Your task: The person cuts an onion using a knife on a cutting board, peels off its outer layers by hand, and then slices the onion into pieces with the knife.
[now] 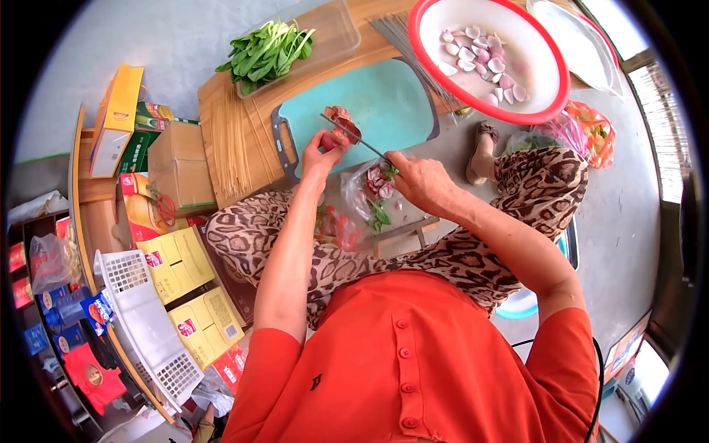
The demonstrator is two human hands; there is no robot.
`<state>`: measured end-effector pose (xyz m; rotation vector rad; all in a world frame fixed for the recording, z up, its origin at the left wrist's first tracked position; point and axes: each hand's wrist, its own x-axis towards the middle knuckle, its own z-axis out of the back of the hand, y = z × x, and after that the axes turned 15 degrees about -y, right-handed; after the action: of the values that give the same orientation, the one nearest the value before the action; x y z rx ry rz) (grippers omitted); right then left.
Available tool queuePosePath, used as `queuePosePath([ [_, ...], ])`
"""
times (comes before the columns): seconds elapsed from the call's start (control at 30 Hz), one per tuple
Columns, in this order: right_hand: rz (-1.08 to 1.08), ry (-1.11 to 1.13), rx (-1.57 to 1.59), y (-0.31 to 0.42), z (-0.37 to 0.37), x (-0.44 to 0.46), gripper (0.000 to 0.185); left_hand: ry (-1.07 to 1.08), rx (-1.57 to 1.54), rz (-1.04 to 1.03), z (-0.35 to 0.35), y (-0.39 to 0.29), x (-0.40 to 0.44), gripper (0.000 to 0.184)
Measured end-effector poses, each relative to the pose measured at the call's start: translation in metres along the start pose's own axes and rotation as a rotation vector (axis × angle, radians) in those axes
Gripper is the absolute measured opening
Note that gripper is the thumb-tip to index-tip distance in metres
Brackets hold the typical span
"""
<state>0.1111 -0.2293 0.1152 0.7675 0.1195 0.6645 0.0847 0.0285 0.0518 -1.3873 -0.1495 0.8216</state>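
Observation:
My left hand (322, 153) is closed around a small red onion (334, 141) over the near-left part of a teal cutting board (391, 103). My right hand (422, 179) grips a knife (361, 139) by its handle. Its blade points up and left across the onion, seemingly touching it. Reddish-brown skin or peel (342, 117) shows beside the blade; its exact form is unclear. Below the board, a clear plastic bag (357, 193) holds reddish-purple peelings (379, 181) and some green leaves.
A red-rimmed white basin (543, 66) with pale pink onion pieces (484, 60) stands at upper right. Leafy greens (269, 53) lie in a clear tray (341, 29). Dry noodles (236, 140) lie left of the board. Cartons (177, 162) and a white basket (140, 310) are at left.

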Motion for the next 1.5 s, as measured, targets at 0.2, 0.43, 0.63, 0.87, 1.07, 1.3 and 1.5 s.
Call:
queuePosePath([
  [0.2,0.051,0.023,-0.060,0.008,0.001,-0.006,0.022,-0.131,0.052,0.037,-0.005,0.008,-0.011,0.035],
  [0.43,0.000,0.136,-0.067,0.000,-0.004,0.000,0.040,-0.169,0.050,0.030,0.000,0.017,-0.009,0.041],
  [0.63,-0.133,0.076,-0.038,-0.013,-0.003,0.005,0.027,-0.160,0.044,-0.016,0.000,0.015,-0.013,0.043],
  [0.87,0.069,-0.002,0.045,0.009,0.005,-0.006,0.025,-0.177,0.095,0.001,0.000,0.016,-0.010,0.044],
  [1.07,0.052,0.042,-0.032,0.007,0.001,-0.002,0.021,-0.196,0.060,-0.013,-0.004,0.018,-0.011,0.044],
  [1.3,-0.053,0.118,0.015,-0.005,-0.007,0.002,0.041,-0.227,0.025,-0.053,-0.003,0.021,-0.012,0.054],
  [1.5,-0.039,0.053,0.040,0.004,-0.003,-0.003,0.023,-0.231,-0.018,-0.027,-0.004,0.018,-0.017,0.053],
])
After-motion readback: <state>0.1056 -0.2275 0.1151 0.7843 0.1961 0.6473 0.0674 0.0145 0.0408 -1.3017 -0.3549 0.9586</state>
